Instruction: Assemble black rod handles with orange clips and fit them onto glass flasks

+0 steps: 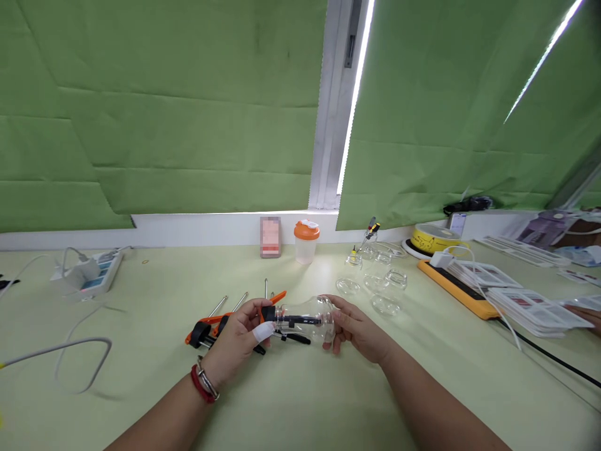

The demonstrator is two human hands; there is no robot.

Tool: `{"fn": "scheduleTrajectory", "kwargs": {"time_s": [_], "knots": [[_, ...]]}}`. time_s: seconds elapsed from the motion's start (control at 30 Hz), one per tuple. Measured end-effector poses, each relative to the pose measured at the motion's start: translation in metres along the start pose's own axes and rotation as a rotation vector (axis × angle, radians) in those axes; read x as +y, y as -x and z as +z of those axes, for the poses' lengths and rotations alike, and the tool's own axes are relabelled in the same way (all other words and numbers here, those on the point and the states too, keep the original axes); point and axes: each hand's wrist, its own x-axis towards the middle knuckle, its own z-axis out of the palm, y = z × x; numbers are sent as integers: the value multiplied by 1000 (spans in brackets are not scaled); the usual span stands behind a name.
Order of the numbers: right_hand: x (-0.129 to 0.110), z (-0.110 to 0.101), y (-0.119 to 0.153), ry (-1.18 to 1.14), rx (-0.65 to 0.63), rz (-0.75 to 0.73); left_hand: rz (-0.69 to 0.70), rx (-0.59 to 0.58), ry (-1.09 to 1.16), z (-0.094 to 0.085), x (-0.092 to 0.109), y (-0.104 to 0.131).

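A clear bottle [310, 316] lies sideways between my hands above the table, with a black tube inside it. My right hand [350, 326] grips its base at the right. At its neck, my left hand [248, 329], with white tape on the thumb, is closed around the black and orange pump top [267, 314]. Several more black and orange pump tops [201, 332] with metal spouts lie beside and beneath my left hand. Several clear glass bottles [387, 294] stand further back on the right.
A phone [270, 238] and an orange-lidded cup [306, 243] stand by the wall. Left is a power strip [101, 272] with cables. On the right are an orange-black device [455, 291], stacked white trays [530, 307], a yellow round container [434, 239] and another person's hand [586, 316].
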Motion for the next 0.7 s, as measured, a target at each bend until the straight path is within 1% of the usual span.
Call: {"fn": "scheduleTrajectory", "kwargs": {"time_s": [0.13,0.23,0.3,0.33,0.37,0.47,0.53,0.7], "knots": [[3,2,-4,17,41,-6,-11,-8,-4,2,1,0],[3,6,-5,67,121,-69,-8,-10,4,2,1,0],[3,8,-5,90,183,-118,-11,10,-2,1,1,-1],[3,8,-5,89,194,-137,-11,20,-6,1,1,-1],[3,8,-5,82,182,-151,-7,28,-10,0,1,-1],[2,3,-3,45,61,-163,-2,38,-21,-1,2,-1],[2,0,-1,32,7,-158,-7,44,-22,-1,3,-1],[5,-5,-3,53,3,-148,-6,33,-16,1,5,0]]}}
